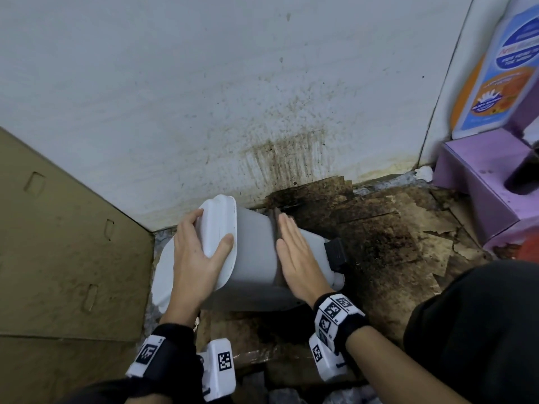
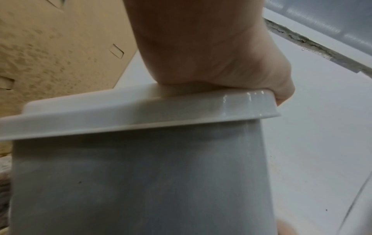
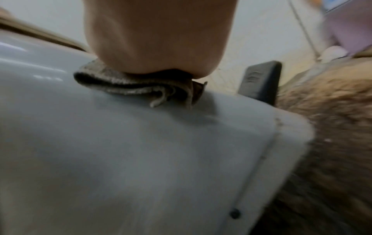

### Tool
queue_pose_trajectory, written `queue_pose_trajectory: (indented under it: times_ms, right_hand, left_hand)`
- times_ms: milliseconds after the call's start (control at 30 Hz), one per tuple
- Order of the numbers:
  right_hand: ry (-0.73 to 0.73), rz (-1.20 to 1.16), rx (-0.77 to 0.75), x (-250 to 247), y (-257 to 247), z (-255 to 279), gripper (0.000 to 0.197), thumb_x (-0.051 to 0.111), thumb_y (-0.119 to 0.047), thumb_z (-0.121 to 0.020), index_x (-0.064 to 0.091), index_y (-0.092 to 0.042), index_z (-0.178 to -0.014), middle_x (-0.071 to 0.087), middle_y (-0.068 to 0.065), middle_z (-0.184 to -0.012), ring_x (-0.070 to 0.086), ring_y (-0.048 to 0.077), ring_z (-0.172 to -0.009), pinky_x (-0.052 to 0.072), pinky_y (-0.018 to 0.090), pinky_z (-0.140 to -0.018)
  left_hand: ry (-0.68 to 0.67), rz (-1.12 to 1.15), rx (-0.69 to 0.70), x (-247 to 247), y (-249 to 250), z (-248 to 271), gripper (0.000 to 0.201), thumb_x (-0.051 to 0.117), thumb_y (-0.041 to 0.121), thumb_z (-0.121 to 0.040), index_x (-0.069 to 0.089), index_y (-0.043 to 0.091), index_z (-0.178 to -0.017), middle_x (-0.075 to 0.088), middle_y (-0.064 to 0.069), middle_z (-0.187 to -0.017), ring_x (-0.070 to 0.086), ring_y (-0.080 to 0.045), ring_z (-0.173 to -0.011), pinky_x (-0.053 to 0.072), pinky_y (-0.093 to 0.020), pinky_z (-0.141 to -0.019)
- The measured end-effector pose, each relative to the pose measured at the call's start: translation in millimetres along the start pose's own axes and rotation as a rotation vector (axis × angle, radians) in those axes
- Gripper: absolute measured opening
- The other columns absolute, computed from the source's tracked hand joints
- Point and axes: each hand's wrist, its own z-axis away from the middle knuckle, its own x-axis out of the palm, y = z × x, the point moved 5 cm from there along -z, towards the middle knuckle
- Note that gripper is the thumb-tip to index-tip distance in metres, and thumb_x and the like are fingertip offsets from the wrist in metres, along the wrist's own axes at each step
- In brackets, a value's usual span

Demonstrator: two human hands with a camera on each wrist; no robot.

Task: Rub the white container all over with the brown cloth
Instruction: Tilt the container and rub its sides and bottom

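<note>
- The white container (image 1: 253, 252) lay tipped on its side on the stained floor (image 1: 379, 243), close to the foot of the white wall (image 1: 204, 97), with its wide rim end toward the left and its base toward the right.
- The left hand (image 1: 195, 258) gripped the rim (image 2: 141, 114) of the container: the fingers curled over the far edge and the thumb lay across the near face, clamped on it.
- In the left wrist view the heel of that hand pressed on the rim's top, and the container's grey-white side (image 2: 141, 182) filled the lower part of the picture.
- The right hand (image 1: 294, 255) lay flat on the upper side of the container, fingers straight and close together, pointing toward the wall.
- The brown cloth (image 3: 136, 85) was folded under the right palm, pressed against the container's side; in the head view only a thin dark edge of it (image 1: 276, 225) showed beside the fingers.
- A black part (image 1: 335, 252) stuck out at the container's base end, just right of the right hand.
- A brown cardboard sheet (image 1: 58, 243) stood at the left, touching the wall at the corner.
- A purple box (image 1: 478, 182) stood at the right, well apart from the container, with a blue and orange printed package (image 1: 495, 83) behind it.
- Both wrists wore black bands with white marker blocks (image 1: 335, 313).
</note>
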Motion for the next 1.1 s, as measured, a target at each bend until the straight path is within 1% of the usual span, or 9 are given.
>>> queue_pose_trajectory:
  times_ms: [167, 267, 333, 400, 567, 733, 833, 967, 1100]
  right_hand:
    - [-0.007, 0.051, 0.198, -6, 47, 11, 0.054, 0.020, -0.021, -0.113, 0.003, -0.013, -0.163, -0.007, -0.007, -0.170, -0.007, 0.009, -0.158, -0.008, 0.012, -0.121]
    - [0.019, 0.019, 0.235, -2, 42, 8, 0.055, 0.019, -0.024, -0.112, 0.004, -0.013, -0.164, -0.003, -0.005, -0.171, -0.006, 0.009, -0.158, -0.007, 0.016, -0.122]
    - [0.056, -0.013, 0.243, 1, 28, 6, 0.060, 0.015, -0.034, -0.107, 0.006, -0.016, -0.164, -0.001, -0.006, -0.171, -0.007, 0.004, -0.155, -0.003, 0.026, -0.127]
    - [0.073, -0.013, 0.192, 6, 0, 3, 0.064, 0.012, -0.038, -0.103, 0.006, -0.018, -0.164, 0.000, -0.010, -0.170, -0.009, -0.001, -0.153, 0.001, 0.032, -0.129]
    - [0.054, -0.055, -0.067, 22, -86, -1, 0.062, 0.013, -0.041, -0.107, 0.009, -0.020, -0.164, 0.004, -0.009, -0.172, -0.006, 0.000, -0.156, -0.002, 0.026, -0.127]
    - [0.056, -0.008, -0.186, 9, -60, 5, 0.054, 0.022, -0.024, -0.111, 0.014, -0.019, -0.164, 0.012, -0.009, -0.171, 0.006, 0.002, -0.157, 0.009, 0.029, -0.128]
    - [0.107, -0.018, -0.082, -1, -12, 12, 0.053, 0.022, -0.024, -0.111, 0.016, -0.020, -0.164, 0.012, -0.010, -0.171, 0.007, 0.003, -0.157, 0.013, 0.035, -0.129]
    - [0.143, -0.064, 0.149, -7, 51, 26, 0.054, 0.020, -0.032, -0.111, 0.014, -0.021, -0.164, 0.006, -0.015, -0.170, 0.001, -0.002, -0.156, 0.011, 0.039, -0.129]
    - [0.178, -0.080, 0.259, -2, 50, 24, 0.060, 0.018, -0.038, -0.106, 0.015, -0.019, -0.164, 0.006, -0.014, -0.168, 0.001, 0.004, -0.157, 0.005, 0.035, -0.129]
  left_hand:
    - [-0.005, -0.007, 0.005, 2, 1, 1, 0.080, 0.058, 0.067, -0.079, 0.039, 0.028, -0.147, 0.040, 0.015, -0.142, 0.036, -0.005, -0.132, 0.033, -0.034, -0.109]
    - [0.005, -0.017, 0.012, 1, 0, 2, 0.082, 0.056, 0.066, -0.079, 0.039, 0.024, -0.147, 0.041, 0.011, -0.145, 0.035, -0.004, -0.131, 0.032, -0.033, -0.110]
    - [0.009, -0.025, 0.015, 0, -1, 2, 0.083, 0.055, 0.066, -0.079, 0.040, 0.022, -0.148, 0.043, 0.007, -0.147, 0.036, -0.006, -0.132, 0.031, -0.033, -0.111]
    - [0.010, -0.034, 0.020, 0, 0, 3, 0.084, 0.055, 0.065, -0.079, 0.040, 0.020, -0.148, 0.043, 0.004, -0.148, 0.037, -0.010, -0.134, 0.031, -0.033, -0.111]
    - [0.010, -0.051, 0.029, 3, 1, 4, 0.086, 0.054, 0.065, -0.079, 0.040, 0.016, -0.149, 0.044, 0.000, -0.149, 0.038, -0.014, -0.136, 0.030, -0.032, -0.111]
    - [-0.003, -0.056, 0.039, 2, 3, 4, 0.085, 0.054, 0.065, -0.081, 0.039, 0.016, -0.148, 0.043, 0.001, -0.149, 0.038, -0.014, -0.136, 0.032, -0.036, -0.115]
    - [-0.001, -0.050, 0.029, 1, 2, 4, 0.082, 0.055, 0.065, -0.081, 0.039, 0.021, -0.148, 0.042, 0.006, -0.147, 0.037, -0.013, -0.136, 0.033, -0.039, -0.115]
    - [-0.005, -0.026, 0.018, 0, 1, 4, 0.080, 0.056, 0.065, -0.081, 0.039, 0.024, -0.147, 0.041, 0.009, -0.147, 0.036, -0.009, -0.135, 0.034, -0.040, -0.116]
    - [0.009, -0.033, 0.021, -2, 1, 4, 0.082, 0.054, 0.066, -0.080, 0.040, 0.021, -0.148, 0.042, 0.009, -0.146, 0.036, -0.006, -0.132, 0.032, -0.036, -0.113]
